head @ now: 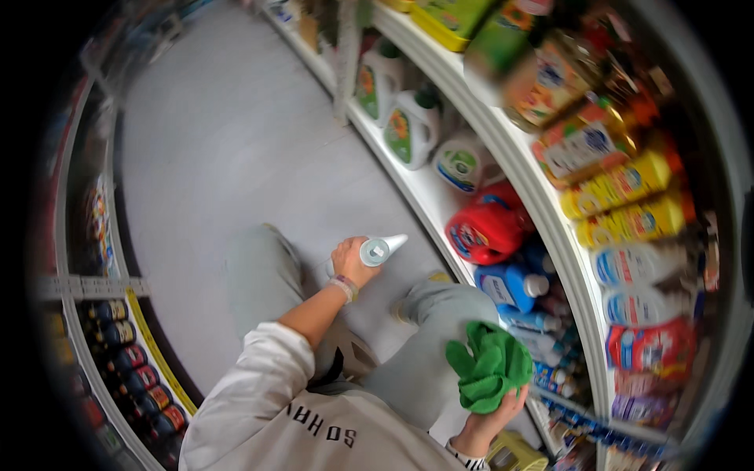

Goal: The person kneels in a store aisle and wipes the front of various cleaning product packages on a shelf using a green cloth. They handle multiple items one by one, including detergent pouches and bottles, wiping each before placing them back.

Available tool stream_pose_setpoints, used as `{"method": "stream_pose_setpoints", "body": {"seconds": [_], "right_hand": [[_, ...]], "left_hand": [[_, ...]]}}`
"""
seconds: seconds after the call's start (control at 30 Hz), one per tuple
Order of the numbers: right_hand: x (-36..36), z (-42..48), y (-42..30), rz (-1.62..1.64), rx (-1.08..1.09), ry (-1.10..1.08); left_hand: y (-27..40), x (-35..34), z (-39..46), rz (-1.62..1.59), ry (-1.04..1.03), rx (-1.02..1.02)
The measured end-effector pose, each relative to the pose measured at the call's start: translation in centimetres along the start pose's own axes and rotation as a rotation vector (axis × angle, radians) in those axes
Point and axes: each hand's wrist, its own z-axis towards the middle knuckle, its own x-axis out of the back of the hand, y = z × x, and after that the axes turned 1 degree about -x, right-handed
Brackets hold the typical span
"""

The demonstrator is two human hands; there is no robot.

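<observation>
My left hand is closed around a bottle with a round pale top and a white spout, held out over the aisle floor between my knees. Its body below the top is mostly hidden by the hand. A crumpled green cloth is gripped in my right hand, above my right thigh near the lower shelf. The cloth covers most of the fingers. Close to the cloth on that shelf stands a blue bottle with a white cap.
On the right, shelving holds a red jug, white detergent jugs and several yellow bottles. Dark bottles line a shelf at left. A yellow plastic object lies low beside my right hand. Grey floor runs between the shelves.
</observation>
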Motion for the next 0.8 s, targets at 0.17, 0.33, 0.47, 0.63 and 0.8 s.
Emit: {"method": "stream_pose_setpoints", "body": {"seconds": [0.17, 0.33, 0.47, 0.63, 0.8], "right_hand": [[-0.9, 1.7, 1.1, -0.119, -0.080, 0.018], [-3.7, 3.2, 2.3, -0.209, -0.125, -0.034], [-4.9, 3.7, 2.8, -0.211, -0.124, -0.053], [-6.7, 5.0, 3.5, -0.257, -0.102, -0.152], [-10.1, 8.5, 6.6, -0.188, -0.255, -0.379]], "left_hand": [[-5.6, -5.1, -1.1, 0.098, -0.095, 0.325], [-6.0, -5.8, 0.2, 0.009, 0.085, 0.410], [-6.3, -5.7, 0.9, -0.112, 0.089, 0.330], [-7.2, -5.0, 2.8, -0.180, 0.014, 0.532], [-6.3, -4.2, 0.3, -0.168, 0.185, 0.512]]}}
